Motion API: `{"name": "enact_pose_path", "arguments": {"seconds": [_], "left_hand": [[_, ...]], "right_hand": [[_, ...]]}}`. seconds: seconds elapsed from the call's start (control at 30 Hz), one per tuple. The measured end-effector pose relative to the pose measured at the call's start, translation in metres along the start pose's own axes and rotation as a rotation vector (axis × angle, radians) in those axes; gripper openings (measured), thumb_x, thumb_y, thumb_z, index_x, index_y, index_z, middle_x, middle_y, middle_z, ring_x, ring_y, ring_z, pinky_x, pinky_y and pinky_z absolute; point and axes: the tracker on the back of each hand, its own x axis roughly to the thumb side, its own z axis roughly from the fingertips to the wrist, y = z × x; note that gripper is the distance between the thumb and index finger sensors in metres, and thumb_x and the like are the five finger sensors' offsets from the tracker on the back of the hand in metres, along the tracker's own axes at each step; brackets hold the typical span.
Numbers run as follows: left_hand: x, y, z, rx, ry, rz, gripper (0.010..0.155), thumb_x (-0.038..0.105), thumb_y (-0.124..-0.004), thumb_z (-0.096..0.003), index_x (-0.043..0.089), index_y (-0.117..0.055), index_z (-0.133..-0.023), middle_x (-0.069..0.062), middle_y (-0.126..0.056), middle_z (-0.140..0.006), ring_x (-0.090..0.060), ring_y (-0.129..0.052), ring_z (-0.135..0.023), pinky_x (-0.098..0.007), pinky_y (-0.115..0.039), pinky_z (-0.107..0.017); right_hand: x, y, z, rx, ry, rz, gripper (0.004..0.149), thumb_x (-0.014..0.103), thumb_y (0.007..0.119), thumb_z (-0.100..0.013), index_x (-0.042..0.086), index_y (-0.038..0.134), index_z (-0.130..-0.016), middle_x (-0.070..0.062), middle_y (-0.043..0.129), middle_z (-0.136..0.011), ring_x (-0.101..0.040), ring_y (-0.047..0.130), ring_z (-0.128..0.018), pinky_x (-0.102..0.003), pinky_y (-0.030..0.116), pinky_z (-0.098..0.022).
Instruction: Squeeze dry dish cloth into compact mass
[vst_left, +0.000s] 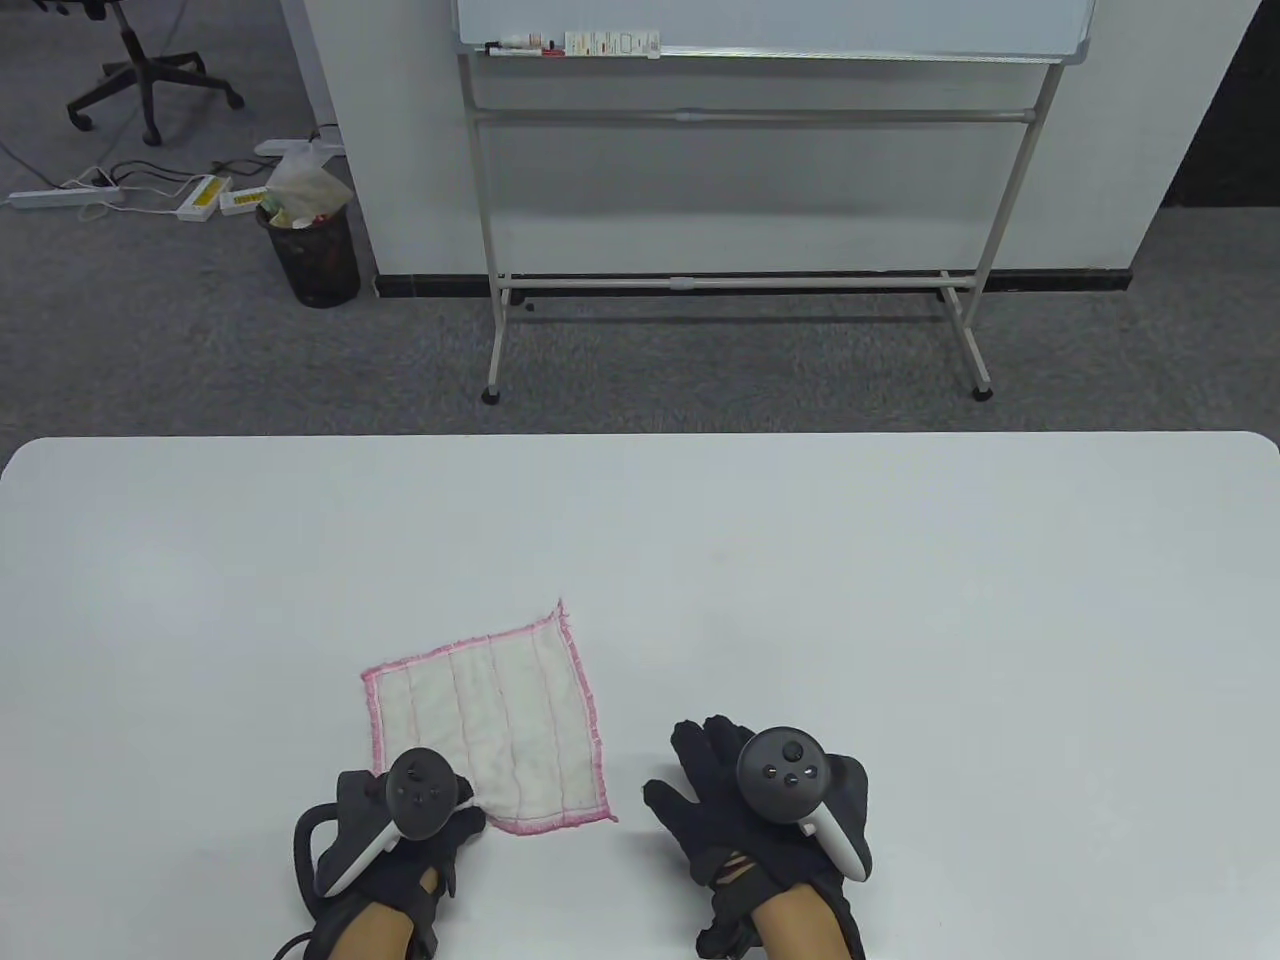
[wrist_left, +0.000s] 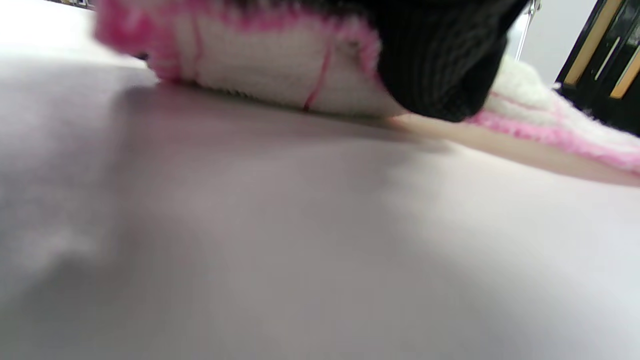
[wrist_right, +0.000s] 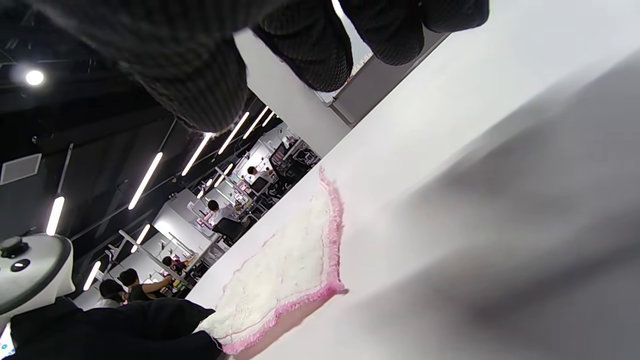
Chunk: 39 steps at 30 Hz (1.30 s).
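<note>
While only one near corner is held, the cloth (vst_left: 495, 725) could be dragged flat across the table (vst_left: 900, 560) rather than bunched, since most of it lies spread and unanchored. That corner is gripped by the left hand (vst_left: 410, 820), lifted slightly under its fingertips (wrist_left: 440, 65). The right hand (vst_left: 770, 800) rests just beside the cloth, fingers loosely spread, nothing held.

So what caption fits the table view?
Left hand touches the flat cloth's near corner; right hand rests beside it.
</note>
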Motion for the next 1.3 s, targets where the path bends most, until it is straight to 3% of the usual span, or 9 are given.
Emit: {"name": "enact_pose_path", "arguments": {"seconds": [0.1, 0.3, 0.43, 0.6, 0.87, 0.93, 1.03, 1.17, 1.3], "left_hand": [[-0.007, 0.004, 0.001, 0.002, -0.011, 0.132, 0.044, 0.049, -0.083, -0.0476, 0.025, -0.081, -0.085, -0.002, -0.081, -0.088, -0.033, -0.077, -0.076, -0.056, -0.067, -0.060], [-0.012, 0.008, 0.002, -0.007, -0.024, 0.393, 0.045, 0.051, -0.079, -0.0493, 0.022, -0.082, -0.085, -0.004, -0.078, -0.093, -0.035, -0.075, -0.082, -0.057, -0.064, -0.062], [-0.005, 0.017, 0.004, 0.000, -0.053, 0.513, 0.045, 0.052, -0.079, -0.0500, 0.022, -0.084, -0.083, -0.005, -0.073, -0.099, -0.037, -0.068, -0.089, -0.059, -0.058, -0.066], [0.013, 0.023, 0.007, -0.085, -0.150, 0.825, 0.046, 0.052, -0.079, -0.0500, 0.019, -0.087, -0.081, -0.010, -0.070, -0.105, -0.039, -0.068, -0.093, -0.061, -0.056, -0.067], [0.051, 0.031, 0.020, -0.230, -0.460, 1.258, 0.046, 0.055, -0.074, -0.0536, 0.024, -0.078, -0.087, -0.010, -0.048, -0.113, -0.045, -0.047, -0.102, -0.063, -0.053, -0.069], [0.061, 0.028, 0.022, -0.315, -0.552, 1.345, 0.045, 0.055, -0.071, -0.0553, 0.027, -0.073, -0.091, -0.003, -0.025, -0.115, -0.045, -0.032, -0.103, -0.061, -0.053, -0.071], [0.073, 0.022, 0.025, -0.433, -0.644, 1.467, 0.045, 0.055, -0.069, -0.0567, 0.028, -0.069, -0.093, -0.001, -0.018, -0.115, -0.045, -0.033, -0.102, -0.057, -0.059, -0.071], [0.078, 0.017, 0.027, -0.497, -0.675, 1.538, 0.045, 0.055, -0.066, -0.0579, 0.029, -0.065, -0.094, -0.003, -0.016, -0.115, -0.044, -0.041, -0.103, -0.053, -0.066, -0.070], [0.072, 0.018, 0.026, -0.473, -0.642, 1.529, 0.045, 0.054, -0.067, -0.0583, 0.026, -0.066, -0.094, -0.010, -0.033, -0.114, -0.035, -0.070, -0.100, -0.046, -0.078, -0.063]], "right_hand": [[-0.002, 0.002, -0.002, 0.013, 0.002, -0.041, 0.077, 0.056, 0.076, -0.048, 0.013, 0.049, -0.106, -0.020, 0.039, -0.110, -0.049, 0.035, -0.102, -0.066, 0.027, -0.071], [-0.013, 0.021, -0.007, 0.176, 0.055, -0.254, 0.078, 0.055, 0.079, -0.048, 0.010, 0.052, -0.105, -0.023, 0.046, -0.108, -0.051, 0.042, -0.100, -0.067, 0.032, -0.070], [-0.014, 0.027, -0.009, 0.305, 0.061, -0.330, 0.078, 0.053, 0.082, -0.047, 0.006, 0.054, -0.103, -0.024, 0.049, -0.107, -0.052, 0.045, -0.099, -0.063, 0.031, -0.070], [-0.009, 0.033, -0.010, 0.348, 0.029, -0.376, 0.078, 0.052, 0.083, -0.047, 0.005, 0.056, -0.102, -0.024, 0.053, -0.105, -0.052, 0.051, -0.097, -0.063, 0.037, -0.070], [-0.010, 0.056, -0.007, 0.403, 0.031, -0.894, 0.111, 0.074, 0.075, -0.044, 0.005, 0.013, -0.103, -0.029, 0.014, -0.106, -0.058, 0.024, -0.099, -0.069, 0.033, -0.068], [-0.004, 0.062, -0.005, 0.452, 0.009, -0.965, 0.113, 0.078, 0.073, -0.043, 0.005, 0.010, -0.103, -0.030, 0.015, -0.105, -0.061, 0.027, -0.098, -0.072, 0.038, -0.066], [0.009, 0.067, -0.002, 0.543, -0.073, -1.105, 0.116, 0.081, 0.071, -0.044, 0.006, 0.004, -0.102, -0.033, 0.017, -0.104, -0.064, 0.037, -0.096, -0.073, 0.048, -0.064], [0.022, 0.057, -0.004, 0.477, -0.244, -1.210, 0.112, 0.076, 0.072, -0.051, 0.005, 0.001, -0.101, -0.030, 0.032, -0.104, -0.052, 0.067, -0.090, -0.062, 0.069, -0.055], [0.019, 0.042, -0.005, 0.327, -0.214, -1.204, 0.101, 0.062, 0.080, -0.051, 0.006, 0.015, -0.104, -0.024, 0.054, -0.100, -0.045, 0.086, -0.071, -0.052, 0.078, -0.042]]}}
